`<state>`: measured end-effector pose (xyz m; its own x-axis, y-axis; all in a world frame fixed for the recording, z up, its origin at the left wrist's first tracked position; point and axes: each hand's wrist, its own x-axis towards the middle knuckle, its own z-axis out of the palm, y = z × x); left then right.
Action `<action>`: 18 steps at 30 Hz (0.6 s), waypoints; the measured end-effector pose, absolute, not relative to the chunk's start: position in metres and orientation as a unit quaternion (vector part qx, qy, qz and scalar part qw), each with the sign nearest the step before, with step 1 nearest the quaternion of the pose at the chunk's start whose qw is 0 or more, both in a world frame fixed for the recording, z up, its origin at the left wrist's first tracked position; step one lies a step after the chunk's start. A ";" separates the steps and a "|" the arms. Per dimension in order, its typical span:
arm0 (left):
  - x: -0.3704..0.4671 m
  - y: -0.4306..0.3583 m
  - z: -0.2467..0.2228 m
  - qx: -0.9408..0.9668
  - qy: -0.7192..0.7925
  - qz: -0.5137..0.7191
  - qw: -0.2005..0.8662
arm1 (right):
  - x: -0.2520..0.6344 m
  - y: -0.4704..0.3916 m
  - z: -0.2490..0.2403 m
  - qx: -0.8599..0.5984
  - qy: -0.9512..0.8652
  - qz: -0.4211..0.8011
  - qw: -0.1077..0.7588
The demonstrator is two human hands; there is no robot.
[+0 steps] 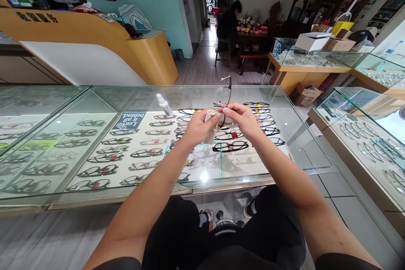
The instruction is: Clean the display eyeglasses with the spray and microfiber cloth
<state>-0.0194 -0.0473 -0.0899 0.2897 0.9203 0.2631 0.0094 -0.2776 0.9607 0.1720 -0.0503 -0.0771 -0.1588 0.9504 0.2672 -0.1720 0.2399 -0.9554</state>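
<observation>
My left hand [200, 125] is closed on a beige cloth [211, 136], which hangs from between thumb and fingers. Beside it, my right hand [243, 119] pinches a pair of eyeglasses [228, 95] with a dark frame, one temple pointing up. The two hands almost meet above the glass display case, and part of the glasses is hidden behind the fingers. A white spray bottle [164, 104] stands on the glass to the left of my hands. Under the glass, a black pair of display eyeglasses [230, 147] lies just below the hands.
Rows of eyeglass frames fill the glass case [190, 186] before me. A second display case [363, 143] stands at the right. Across the room a person [228, 23] sits at a cluttered table, and a wooden counter [155, 57] is at the far left.
</observation>
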 end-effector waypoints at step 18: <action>-0.019 -0.043 -0.097 0.644 0.370 0.480 0.467 | 0.165 -0.050 -0.081 -0.313 -0.530 0.559 0.555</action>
<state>-0.0186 -0.0434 -0.0970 0.2653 0.9248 0.2729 0.0269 -0.2900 0.9567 0.1654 -0.0497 -0.0811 -0.1880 0.9529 0.2381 -0.2885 0.1782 -0.9408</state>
